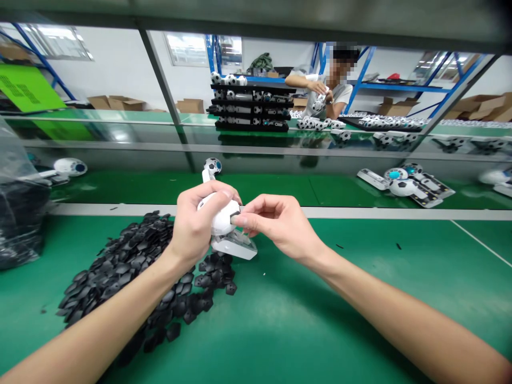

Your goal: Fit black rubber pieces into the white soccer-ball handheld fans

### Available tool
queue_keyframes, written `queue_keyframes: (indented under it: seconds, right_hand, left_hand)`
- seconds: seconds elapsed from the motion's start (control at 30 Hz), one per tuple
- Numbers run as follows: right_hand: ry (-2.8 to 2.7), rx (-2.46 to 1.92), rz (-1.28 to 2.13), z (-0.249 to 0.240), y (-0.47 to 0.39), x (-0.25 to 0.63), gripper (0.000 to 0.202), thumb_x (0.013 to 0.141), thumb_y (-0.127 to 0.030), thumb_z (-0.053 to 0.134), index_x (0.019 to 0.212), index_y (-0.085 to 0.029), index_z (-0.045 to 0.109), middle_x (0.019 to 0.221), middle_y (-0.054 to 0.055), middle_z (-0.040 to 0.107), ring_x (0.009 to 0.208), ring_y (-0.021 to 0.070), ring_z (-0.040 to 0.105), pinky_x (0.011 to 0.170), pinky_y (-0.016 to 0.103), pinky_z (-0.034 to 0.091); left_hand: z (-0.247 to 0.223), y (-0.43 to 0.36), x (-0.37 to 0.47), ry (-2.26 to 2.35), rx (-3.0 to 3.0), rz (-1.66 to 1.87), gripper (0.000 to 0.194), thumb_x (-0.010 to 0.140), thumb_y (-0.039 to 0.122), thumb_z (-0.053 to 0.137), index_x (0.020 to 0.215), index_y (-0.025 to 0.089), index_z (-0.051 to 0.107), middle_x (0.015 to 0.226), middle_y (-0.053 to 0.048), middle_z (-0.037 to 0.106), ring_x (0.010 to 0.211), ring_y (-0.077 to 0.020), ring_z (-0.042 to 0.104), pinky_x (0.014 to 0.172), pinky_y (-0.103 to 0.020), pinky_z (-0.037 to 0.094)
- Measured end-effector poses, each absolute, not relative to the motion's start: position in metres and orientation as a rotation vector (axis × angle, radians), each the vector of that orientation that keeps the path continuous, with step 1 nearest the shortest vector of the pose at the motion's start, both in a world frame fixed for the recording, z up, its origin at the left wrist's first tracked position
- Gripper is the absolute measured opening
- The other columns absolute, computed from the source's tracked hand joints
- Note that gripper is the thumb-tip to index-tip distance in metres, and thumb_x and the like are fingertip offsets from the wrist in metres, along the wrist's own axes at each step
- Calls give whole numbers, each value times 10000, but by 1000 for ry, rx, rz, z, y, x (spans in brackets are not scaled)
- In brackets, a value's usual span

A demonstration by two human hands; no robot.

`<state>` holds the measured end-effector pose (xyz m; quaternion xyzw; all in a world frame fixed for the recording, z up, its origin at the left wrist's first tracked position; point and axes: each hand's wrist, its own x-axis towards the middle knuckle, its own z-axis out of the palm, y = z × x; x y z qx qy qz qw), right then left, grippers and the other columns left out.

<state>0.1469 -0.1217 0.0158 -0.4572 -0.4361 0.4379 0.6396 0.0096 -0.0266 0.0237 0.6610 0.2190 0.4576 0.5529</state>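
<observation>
My left hand (pixel 200 221) is wrapped round a white device with a ball-shaped head (pixel 221 220) and a flat white base below it. At the ball's right side, my right hand (pixel 276 221) pinches a small black piece (pixel 234 217) against the white shell; the fingertips hide most of it. Below and left of my hands, a wide heap of small black five-sided pieces (pixel 124 261) lies on the green table (pixel 288 309), partly covered by my left forearm. Just beyond my left hand stands a device with a black-and-white football-patterned head (pixel 213 166).
A clear plastic bag of black pieces (pixel 20 213) sits at the left edge. More devices rest on the green conveyor belt (pixel 280 189), including a group at the right (pixel 404 184). Across the line, a person (pixel 332 88) handles a football-patterned device beside stacked black trays (pixel 252 109).
</observation>
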Motion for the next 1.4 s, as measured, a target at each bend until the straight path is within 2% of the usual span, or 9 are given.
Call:
queue_keyframes:
  seconds: [0.13,0.37,0.57,0.7,0.83,1.03,1.13,1.23,1.4]
  right_hand:
    - [-977,-1036,1030,18,-125,144,426,566,-425,1048,666,-168,724,658,-9,726,619,126,654,602,246,547]
    - [-914,-992,1229,29,-129,145,684,466,-403,1093,771,-213,511,617,-40,726,603,152,714,635,267,614]
    - [-1025,-1016,1277,36,-133,147,652,593,-429,1057,787,-223,469,638,-41,725,583,147,702,612,272,614]
    - [-1136,-1054,897,25,-134,139,589,716,-392,1003,812,-246,441,684,-89,649,586,115,625,570,237,539]
    - [-1292,-1096,578,18,-134,136,462,850,-341,914,844,-252,460,751,-93,586,608,91,558,587,225,482]
    - [-1324,-1192,550,28,-137,142,474,827,-427,926,818,-250,486,703,-86,593,574,114,564,562,247,471]
    - [-1570,-1537,433,24,-148,134,314,938,-388,838,796,-222,612,659,-54,654,574,140,606,579,274,416]
    - [-2055,-1997,420,17,-160,119,160,971,-298,799,850,-214,737,779,10,770,691,211,712,574,313,318]
    - [-2337,-2210,319,8,-165,95,184,1028,-303,723,874,-213,769,890,48,785,796,240,754,527,332,231]
  left_hand:
    - [23,-26,5,456,1708,1081,186,849,296,693,697,197,734,752,-27,713,690,-174,620,627,-287,484]
    - [46,-37,3,472,1890,1092,217,797,334,707,635,189,717,675,-59,705,677,-205,643,549,-285,444]
    - [51,-37,2,405,1874,1028,213,800,335,726,630,207,715,653,-54,686,629,-197,616,559,-305,437]
    - [48,-34,3,378,1801,1064,245,814,347,770,624,206,708,666,-50,670,625,-184,603,566,-301,429]
    - [47,-35,3,350,1743,1078,244,830,340,771,637,199,719,707,-52,679,626,-172,599,555,-294,420]
    - [48,-30,5,279,1772,1145,229,858,310,758,662,193,742,689,-31,695,596,-138,588,537,-289,413]
    - [42,-14,9,297,1748,1374,218,862,271,743,658,192,744,672,-4,695,583,-111,576,521,-276,406]
    - [32,2,13,402,1703,1464,211,843,257,756,644,190,736,637,0,684,568,-111,576,495,-261,402]
    - [21,10,16,493,1612,1356,197,814,244,743,632,172,722,607,-10,656,494,-108,521,418,-243,358]
